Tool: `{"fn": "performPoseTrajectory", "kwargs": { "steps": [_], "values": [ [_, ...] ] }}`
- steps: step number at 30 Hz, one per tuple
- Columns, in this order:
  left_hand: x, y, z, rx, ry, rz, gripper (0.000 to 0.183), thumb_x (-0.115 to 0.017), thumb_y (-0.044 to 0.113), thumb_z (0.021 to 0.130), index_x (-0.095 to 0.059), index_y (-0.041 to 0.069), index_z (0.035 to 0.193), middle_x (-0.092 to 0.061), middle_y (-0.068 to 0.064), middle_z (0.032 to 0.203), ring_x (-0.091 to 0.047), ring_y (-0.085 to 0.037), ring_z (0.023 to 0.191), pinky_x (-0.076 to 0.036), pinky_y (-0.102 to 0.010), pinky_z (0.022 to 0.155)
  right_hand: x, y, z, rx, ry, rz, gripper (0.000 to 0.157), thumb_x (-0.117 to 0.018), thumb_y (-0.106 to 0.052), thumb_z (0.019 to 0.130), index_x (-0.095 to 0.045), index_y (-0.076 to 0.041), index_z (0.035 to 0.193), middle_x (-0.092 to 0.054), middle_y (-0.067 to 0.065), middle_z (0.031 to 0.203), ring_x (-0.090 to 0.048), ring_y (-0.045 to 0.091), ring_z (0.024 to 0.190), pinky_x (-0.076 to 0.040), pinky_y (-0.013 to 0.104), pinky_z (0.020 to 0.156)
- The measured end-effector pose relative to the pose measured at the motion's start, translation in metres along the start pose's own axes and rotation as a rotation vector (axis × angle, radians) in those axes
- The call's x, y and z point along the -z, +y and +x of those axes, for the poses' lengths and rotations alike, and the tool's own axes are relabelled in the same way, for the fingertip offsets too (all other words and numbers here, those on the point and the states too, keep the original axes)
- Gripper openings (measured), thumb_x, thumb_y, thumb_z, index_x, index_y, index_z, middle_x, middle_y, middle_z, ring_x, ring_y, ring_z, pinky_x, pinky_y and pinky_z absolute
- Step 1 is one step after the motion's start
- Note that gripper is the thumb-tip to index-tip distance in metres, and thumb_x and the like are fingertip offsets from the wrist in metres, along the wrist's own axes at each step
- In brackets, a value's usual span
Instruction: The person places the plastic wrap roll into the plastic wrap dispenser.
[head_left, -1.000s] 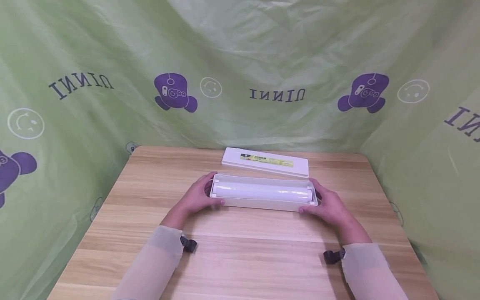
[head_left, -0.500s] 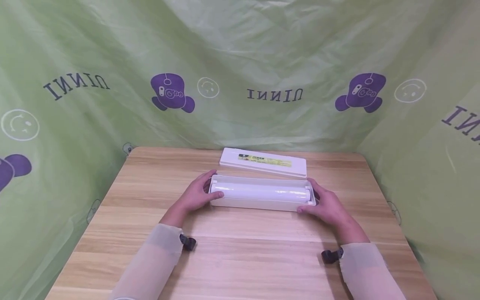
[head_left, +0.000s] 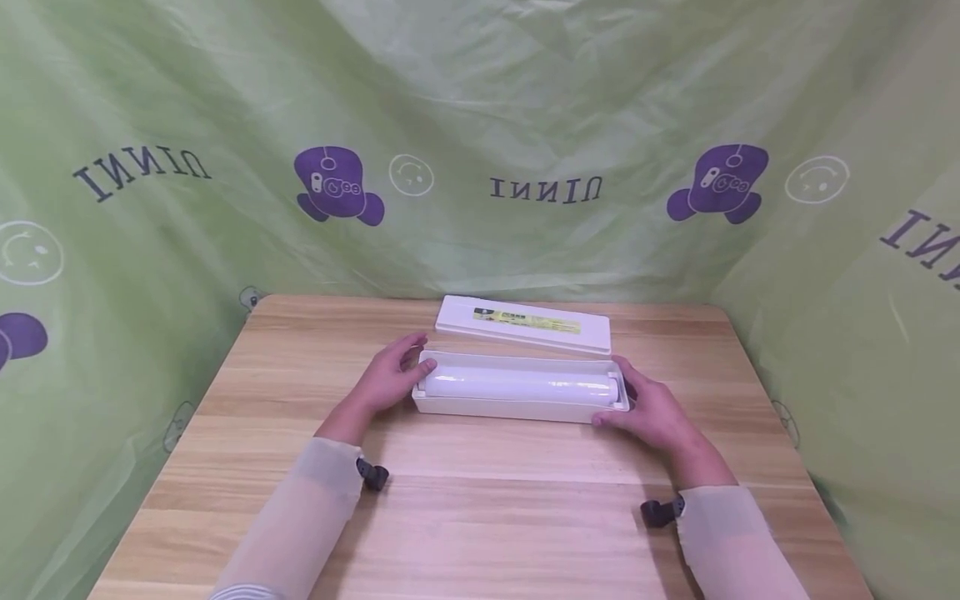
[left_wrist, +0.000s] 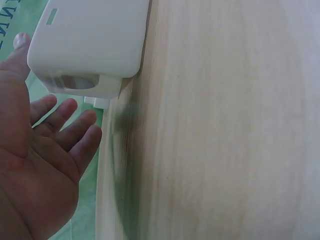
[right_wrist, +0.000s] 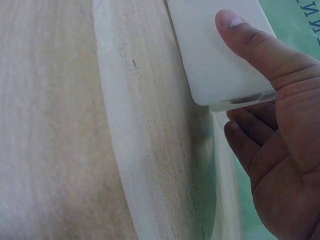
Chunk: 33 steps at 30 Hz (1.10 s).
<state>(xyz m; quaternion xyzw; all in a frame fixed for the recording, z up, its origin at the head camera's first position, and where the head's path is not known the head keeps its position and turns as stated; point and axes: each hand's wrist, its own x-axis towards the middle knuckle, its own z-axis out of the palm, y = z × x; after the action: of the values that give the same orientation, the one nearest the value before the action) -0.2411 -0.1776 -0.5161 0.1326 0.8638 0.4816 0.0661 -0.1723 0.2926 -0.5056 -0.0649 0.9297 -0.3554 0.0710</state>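
White box (head_left: 510, 409): left hand (head_left: 384, 382) has loosened its grip

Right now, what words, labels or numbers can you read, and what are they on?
"UINNI", it seems, upside down: repeated on the green curtain.
Marks on the purple figures: too small to read.
Yellow label on the lid: print too small to read.
Box and roll: no text visible.
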Motion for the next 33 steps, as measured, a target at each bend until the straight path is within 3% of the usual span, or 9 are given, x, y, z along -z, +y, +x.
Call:
{"fn": "performPoseTrajectory", "kwargs": {
  "steps": [17,33],
  "values": [
    [0.008,-0.001,0.017,0.012,0.03,0.104,0.074,-0.062,0.054,0.1,-0.044,0.01,0.157,-0.049,-0.013,0.156,-0.05,-0.036,0.14,-0.043,-0.054,0.115,0.0,0.0,0.0,0.019,0.005,-0.004,0.127,-0.088,-0.065,0.07,-0.022,-0.014,0.166,-0.04,0.028,0.159,-0.037,0.048,0.146,-0.031,0.062,0.119],
    [0.011,-0.006,0.031,0.028,0.045,0.099,0.071,-0.06,0.052,0.102,-0.043,0.01,0.157,-0.049,-0.015,0.156,-0.053,-0.038,0.136,-0.043,-0.054,0.115,-0.001,-0.001,0.0,0.01,0.008,-0.012,0.125,-0.088,-0.064,0.069,-0.024,-0.016,0.166,-0.041,0.027,0.158,-0.039,0.047,0.145,-0.032,0.06,0.119]
  ]
}}
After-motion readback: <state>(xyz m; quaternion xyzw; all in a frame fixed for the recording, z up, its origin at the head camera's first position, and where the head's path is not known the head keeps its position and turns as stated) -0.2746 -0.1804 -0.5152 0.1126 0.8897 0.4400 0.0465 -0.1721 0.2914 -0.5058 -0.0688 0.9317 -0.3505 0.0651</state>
